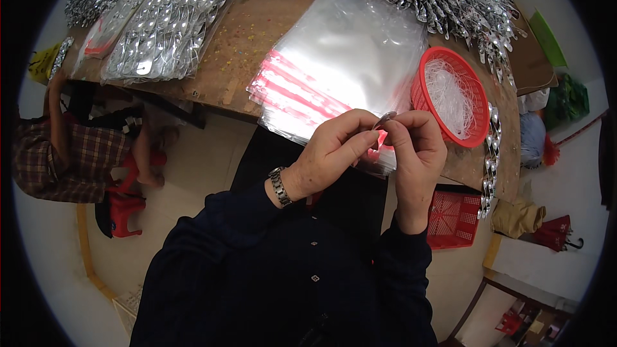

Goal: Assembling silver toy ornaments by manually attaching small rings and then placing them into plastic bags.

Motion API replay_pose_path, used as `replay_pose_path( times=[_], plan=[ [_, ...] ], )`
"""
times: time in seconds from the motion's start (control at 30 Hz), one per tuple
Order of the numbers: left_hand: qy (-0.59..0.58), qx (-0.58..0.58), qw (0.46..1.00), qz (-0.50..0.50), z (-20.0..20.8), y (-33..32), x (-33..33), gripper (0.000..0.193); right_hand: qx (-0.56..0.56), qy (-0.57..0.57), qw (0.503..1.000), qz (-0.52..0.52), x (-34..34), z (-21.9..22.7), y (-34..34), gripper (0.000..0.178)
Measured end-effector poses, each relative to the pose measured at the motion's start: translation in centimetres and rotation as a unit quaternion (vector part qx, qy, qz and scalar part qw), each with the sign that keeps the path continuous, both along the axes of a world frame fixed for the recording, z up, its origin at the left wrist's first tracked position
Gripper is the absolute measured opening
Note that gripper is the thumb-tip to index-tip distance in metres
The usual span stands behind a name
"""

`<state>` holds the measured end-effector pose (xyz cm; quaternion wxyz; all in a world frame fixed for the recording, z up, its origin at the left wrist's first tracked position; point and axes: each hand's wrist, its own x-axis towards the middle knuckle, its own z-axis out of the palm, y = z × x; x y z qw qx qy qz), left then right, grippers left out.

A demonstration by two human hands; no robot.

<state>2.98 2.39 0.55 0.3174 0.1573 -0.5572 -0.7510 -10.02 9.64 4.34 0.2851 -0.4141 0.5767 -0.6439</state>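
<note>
Left hand (331, 157) and right hand (419, 154) pinch one small silvery piece (387, 117)

It lies between their fingertips, neither hand clearly nearer; its long axis slants up rightward, by the near edge of the stacked clear plastic bags (350, 45).

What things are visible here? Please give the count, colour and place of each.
Small shiny piece: 1, silver, between both hands' fingertips
Flat plastic bags: uncounted stack, clear with red, table centre
Round basket: 1, red, table right
Thin strands: many, whitish, inside basket
Twisted strips: many, silver, table's far side and right edge
Table: 1, brown, beneath these
Crate: 1, red, low at right
Umbrella: 1, dark red, far right
Another person: 1, checked shirt, left
Stool: at least 1, red, left
Wristwatch: 1, silver, left wrist
Left hand: 1, bare, centre
Right hand: 1, bare, beside it
</note>
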Motion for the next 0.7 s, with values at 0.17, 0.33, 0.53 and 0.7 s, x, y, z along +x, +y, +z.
replay_pose_path(
  times=[0.17, 0.33, 0.53, 0.7],
  plan=[
    [-0.006, -0.052, 0.999, 0.005, 0.4, 0.2, 0.1, 0.021, -0.021, -0.003, 1.000, -0.017, 0.0, 0.4, 0.0, 0.005],
    [-0.004, -0.042, 0.999, -0.019, 0.3, 0.2, 0.2, 0.021, 0.027, -0.026, 0.999, 0.039, -0.9, 0.9, 0.4, 0.005],
    [0.041, 0.029, 0.999, -0.019, 1.1, 0.5, 0.4, 0.022, 0.034, -0.052, 0.993, 0.102, -2.0, 1.2, 1.0, 0.005],
    [0.047, 0.038, 0.998, -0.012, 2.7, 0.3, 0.8, 0.019, 0.016, -0.077, 0.988, 0.133, -2.3, 1.0, 1.2, 0.004]
  ],
)
